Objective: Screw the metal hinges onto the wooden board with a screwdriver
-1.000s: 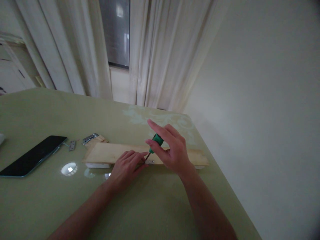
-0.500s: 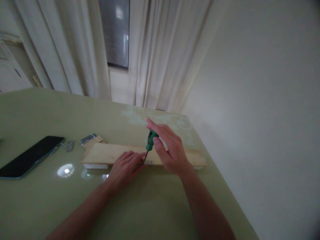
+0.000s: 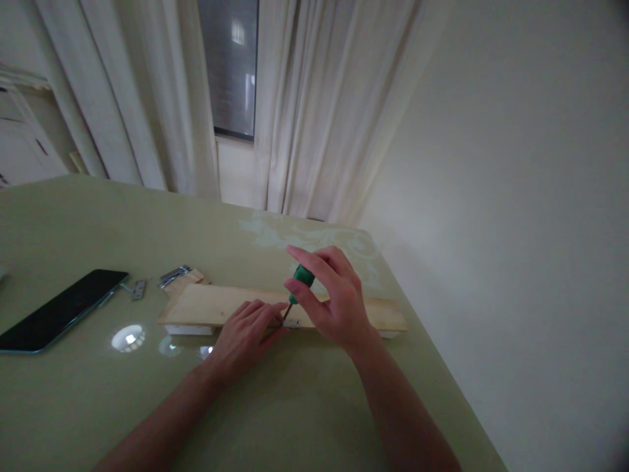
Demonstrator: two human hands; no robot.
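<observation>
A long pale wooden board point(image 3: 216, 303) lies raised on white blocks, and a small metal hinge plate point(image 3: 293, 323) sits at its near edge. My left hand point(image 3: 248, 331) grips that edge beside the plate, fingers on top and thumb along the front. Whether it also pinches a screw is too small to tell. My right hand point(image 3: 334, 298) is closed on the green handle of a screwdriver point(image 3: 303, 275), thumb on one side and fingers on the other. The screwdriver leans, its shaft running down to the plate's left end by my left fingertips.
On the green table point(image 3: 122, 393), a dark tablet or large phone point(image 3: 63, 308) lies at the left. Near it are a loose metal hinge point(image 3: 139, 289), several metal pieces point(image 3: 174, 275) and small wood pieces point(image 3: 189, 278). A wall point(image 3: 515, 229) borders the right side; curtains point(image 3: 334, 118) hang behind.
My right fingers have shifted around the screwdriver handle, covering it differently, and the handle sits slightly lower and to the right. My left hand holds its place on the board.
</observation>
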